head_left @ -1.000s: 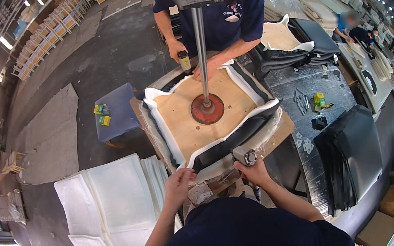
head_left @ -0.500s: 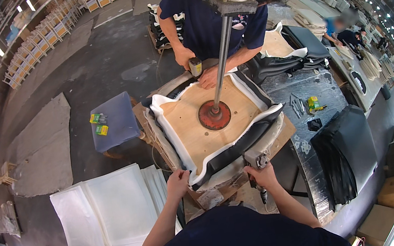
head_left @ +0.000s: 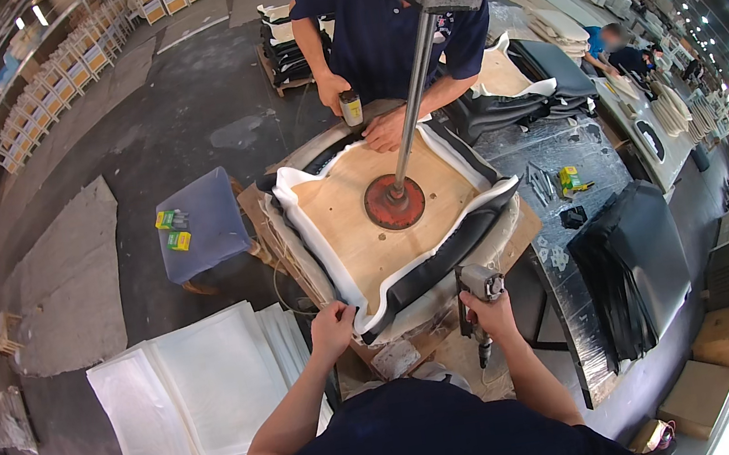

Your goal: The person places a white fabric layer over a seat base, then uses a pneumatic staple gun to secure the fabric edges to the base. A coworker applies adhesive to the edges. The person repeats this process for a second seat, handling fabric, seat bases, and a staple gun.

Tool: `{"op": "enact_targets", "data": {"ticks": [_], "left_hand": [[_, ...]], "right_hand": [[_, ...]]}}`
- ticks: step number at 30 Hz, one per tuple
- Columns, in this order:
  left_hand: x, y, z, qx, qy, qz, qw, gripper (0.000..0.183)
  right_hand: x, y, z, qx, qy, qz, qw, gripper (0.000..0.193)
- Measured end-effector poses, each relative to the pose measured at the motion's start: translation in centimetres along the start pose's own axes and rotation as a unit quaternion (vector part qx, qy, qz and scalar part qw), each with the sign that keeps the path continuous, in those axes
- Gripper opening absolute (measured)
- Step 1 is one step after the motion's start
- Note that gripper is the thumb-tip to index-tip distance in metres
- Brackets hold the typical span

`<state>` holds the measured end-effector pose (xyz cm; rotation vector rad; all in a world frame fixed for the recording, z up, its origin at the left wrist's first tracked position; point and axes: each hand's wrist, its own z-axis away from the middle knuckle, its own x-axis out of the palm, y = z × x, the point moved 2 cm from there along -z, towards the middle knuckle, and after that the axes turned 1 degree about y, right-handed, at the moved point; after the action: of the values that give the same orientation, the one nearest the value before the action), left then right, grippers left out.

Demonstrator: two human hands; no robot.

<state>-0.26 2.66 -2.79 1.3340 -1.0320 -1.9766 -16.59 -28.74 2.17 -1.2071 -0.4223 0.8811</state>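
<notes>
A wooden seat panel [head_left: 336,222] lies in white padding [head_left: 296,177] and black cover material [head_left: 418,284]. Pressing on its middle is a round red plate [head_left: 394,202] at the end of a metal rod [head_left: 417,92]. My left hand [head_left: 333,329] pinches the cover's edge at the near left corner. Gripped in my right hand [head_left: 492,314] is a staple gun [head_left: 481,282], held off the near right side of the seat. Across from me, a co-worker's hand [head_left: 332,90] holds another staple gun [head_left: 351,108]; their other hand [head_left: 385,131] rests on the panel's far edge.
To the left stands a stool [head_left: 203,221] bearing small green and yellow boxes [head_left: 178,241]. White sheets [head_left: 207,363] are stacked at the lower left. On the right, a table [head_left: 572,334] carries black cover sheets [head_left: 637,265] and loose staple strips [head_left: 544,188]. Black seats [head_left: 506,112] are piled behind it.
My right hand has drawn the staple gun slightly away from the seat. The co-worker's staple gun has lifted a little up and left. My left hand still pinches the corner.
</notes>
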Motion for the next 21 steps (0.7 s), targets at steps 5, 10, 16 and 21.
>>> {"op": "enact_targets", "data": {"ticks": [5,10,16,21], "left_hand": [[0.1,0.5,-0.2,-0.006,0.013,-0.008,1.000,0.031],[0.0,0.7,0.1,-0.021,0.009,0.001,1.000,0.031],[-0.1,0.5,0.8,-0.016,0.024,-0.004,1.000,0.030],[0.3,0.8,0.2,-0.008,0.014,-0.003,1.000,0.029]], "right_hand": [[-0.7,0.4,1.0,-0.025,-0.024,0.037,0.999,0.019],[-2.0,-1.1,3.1,0.004,-0.029,-0.002,1.000,0.020],[-5.7,-7.1,7.2,-0.046,0.002,0.009,0.999,0.036],[-6.5,-1.3,8.7,0.011,0.028,0.094,0.995,0.024]]}}
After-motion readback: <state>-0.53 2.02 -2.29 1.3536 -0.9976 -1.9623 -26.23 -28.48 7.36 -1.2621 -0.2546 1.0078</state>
